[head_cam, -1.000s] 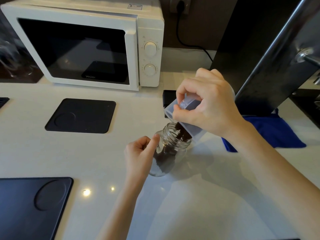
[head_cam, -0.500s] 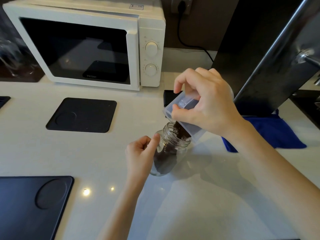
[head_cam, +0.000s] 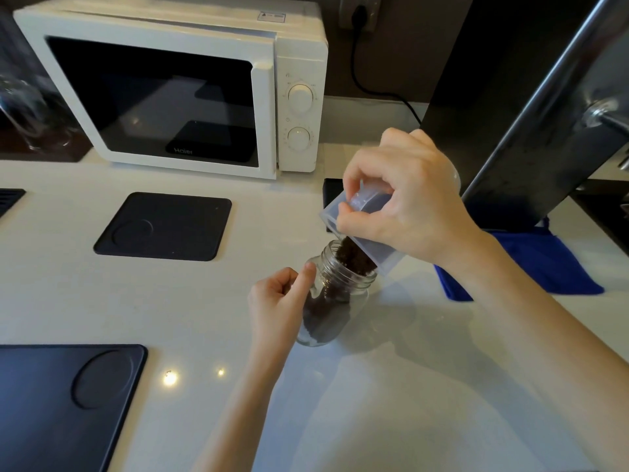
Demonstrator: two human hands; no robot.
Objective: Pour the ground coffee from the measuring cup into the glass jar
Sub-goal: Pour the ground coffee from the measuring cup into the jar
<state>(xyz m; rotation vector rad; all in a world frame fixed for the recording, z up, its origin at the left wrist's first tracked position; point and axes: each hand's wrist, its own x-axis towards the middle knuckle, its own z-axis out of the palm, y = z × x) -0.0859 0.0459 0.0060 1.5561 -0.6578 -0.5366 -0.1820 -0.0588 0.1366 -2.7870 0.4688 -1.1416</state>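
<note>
The right hand [head_cam: 405, 195] has its fingers [head_cam: 354, 172] curled over the top of the clear plastic measuring cup [head_cam: 366, 229] and the thumb pressed on its near edge, so the cup is clamped between them. The cup is tipped steeply, its open mouth down and to the left, directly above the mouth of the glass jar [head_cam: 335, 301]. Dark ground coffee [head_cam: 354, 258] slides out of the cup's lower corner into the jar's neck, and more coffee already lies inside the jar.

The left hand [head_cam: 277, 301] is loosely curled against the jar's left side, thumb tip touching the glass just under the threaded rim; the other fingers are folded in, steadying the jar rather than wrapping it.

The jar stands upright on the white surface [head_cam: 391, 386]. Behind it to the left lies a black square mat [head_cam: 163, 226], and a larger dark mat [head_cam: 58, 403] sits at the near left. A white microwave [head_cam: 177, 86] stands at the back, and a blue cloth [head_cam: 531, 264] lies right of the pouring arm.
</note>
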